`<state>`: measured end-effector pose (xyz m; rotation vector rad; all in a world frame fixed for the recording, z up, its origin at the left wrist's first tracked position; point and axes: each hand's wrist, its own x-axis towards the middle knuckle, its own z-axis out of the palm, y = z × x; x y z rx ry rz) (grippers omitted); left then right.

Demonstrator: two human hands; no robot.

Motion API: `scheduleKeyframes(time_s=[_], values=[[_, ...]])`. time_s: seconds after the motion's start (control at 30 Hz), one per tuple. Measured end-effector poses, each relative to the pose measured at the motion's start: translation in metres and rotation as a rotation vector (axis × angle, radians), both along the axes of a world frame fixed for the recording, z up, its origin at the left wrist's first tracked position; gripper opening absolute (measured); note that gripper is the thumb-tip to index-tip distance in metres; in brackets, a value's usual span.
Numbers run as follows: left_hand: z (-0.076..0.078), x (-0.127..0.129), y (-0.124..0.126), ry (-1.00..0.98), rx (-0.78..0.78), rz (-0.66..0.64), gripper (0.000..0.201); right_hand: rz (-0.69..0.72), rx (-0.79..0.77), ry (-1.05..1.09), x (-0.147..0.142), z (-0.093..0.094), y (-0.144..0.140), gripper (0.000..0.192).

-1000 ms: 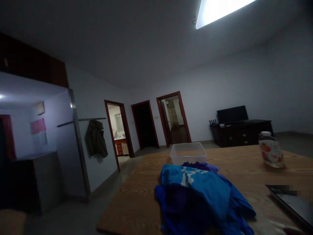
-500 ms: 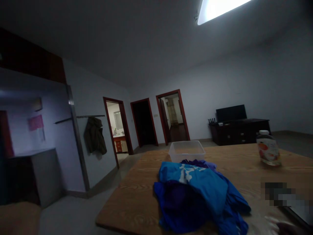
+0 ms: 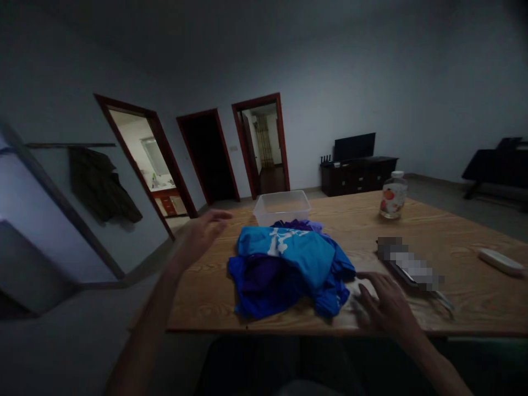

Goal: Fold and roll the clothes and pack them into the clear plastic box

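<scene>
A crumpled heap of blue clothing (image 3: 305, 253), with a white print on its upper part and dark purple folds, lies on the wooden table. My left hand (image 3: 202, 236) is raised to the left of the heap, fingers stretched out and holding nothing. At the heap's lower right, my right hand (image 3: 383, 300) is low over the table, thumb apart from the fingers; I cannot tell whether its fingertips touch the cloth. Just behind the clothing stands a clear plastic bin (image 3: 282, 206), its lower front hidden by purple fabric.
On the table (image 3: 445, 236) are a clear bottle with a white cap (image 3: 393, 198), a dark flat object (image 3: 406, 269), partly pixelated, and a slim white object (image 3: 501, 262). Beyond are doorways and a low cabinet (image 3: 358, 177) with a screen. A dark jacket (image 3: 101, 181) hangs at left.
The view has tilted down and turned right, so the heap shows higher and further left. Both forearms have come into view. The clothing keeps much the same shape.
</scene>
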<state>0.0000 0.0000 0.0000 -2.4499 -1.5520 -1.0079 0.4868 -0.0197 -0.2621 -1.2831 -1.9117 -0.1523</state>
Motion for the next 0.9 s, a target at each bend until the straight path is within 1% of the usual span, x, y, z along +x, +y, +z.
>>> scheduleKeyframes(time_s=[0.1,0.13,0.17,0.2,0.27,0.3,0.4,0.47,0.53,0.57,0.63,0.67,0.73,0.8,0.83,0.87,0.9], values=[[-0.074,0.006,0.038,0.191,-0.190,-0.146,0.044,0.096,-0.003,-0.071,-0.030,0.020,0.013,0.045],[-0.096,0.003,0.051,0.207,-0.232,-0.166,0.048,0.117,0.008,-0.100,-0.039,0.027,0.018,0.050],[-0.116,-0.002,0.063,0.216,-0.273,-0.180,0.052,0.138,0.016,-0.133,-0.047,0.033,0.023,0.055],[-0.133,-0.008,0.074,0.208,-0.285,-0.182,0.055,0.162,0.015,-0.170,-0.054,0.040,0.029,0.060],[-0.158,-0.020,0.092,0.189,-0.274,-0.161,0.057,0.226,0.021,-0.246,-0.065,0.051,0.042,0.065],[-0.167,-0.026,0.099,0.174,-0.256,-0.150,0.053,0.266,0.019,-0.279,-0.068,0.056,0.048,0.063],[-0.190,-0.034,0.113,0.121,-0.245,-0.122,0.035,0.385,-0.025,-0.275,-0.071,0.068,0.068,0.047],[-0.202,-0.032,0.118,0.079,-0.265,-0.103,0.030,0.467,-0.086,-0.174,-0.070,0.074,0.081,0.039],[-0.207,-0.023,0.118,0.003,-0.240,-0.061,0.028,0.523,-0.175,0.004,-0.068,0.079,0.091,0.032],[-0.207,-0.015,0.116,-0.047,-0.200,-0.034,0.028,0.539,-0.233,0.107,-0.068,0.081,0.096,0.029],[-0.197,0.008,0.106,-0.162,-0.096,0.004,0.030,0.545,-0.344,0.308,-0.070,0.084,0.105,0.030],[-0.189,0.024,0.098,-0.194,-0.048,-0.009,0.029,0.537,-0.381,0.394,-0.072,0.086,0.108,0.032],[-0.171,0.061,0.078,-0.187,-0.008,-0.103,0.026,0.481,-0.379,0.542,-0.081,0.090,0.113,0.036],[-0.155,0.099,0.059,-0.164,-0.007,-0.225,0.030,0.446,-0.371,0.609,-0.093,0.095,0.116,0.035],[-0.149,0.117,0.051,-0.166,-0.019,-0.270,0.036,0.459,-0.388,0.609,-0.100,0.098,0.117,0.032],[-0.144,0.133,0.046,-0.180,-0.035,-0.310,0.045,0.495,-0.418,0.586,-0.106,0.101,0.118,0.029],[-0.141,0.145,0.044,-0.232,-0.040,-0.323,0.050,0.547,-0.450,0.546,-0.113,0.103,0.119,0.027]])
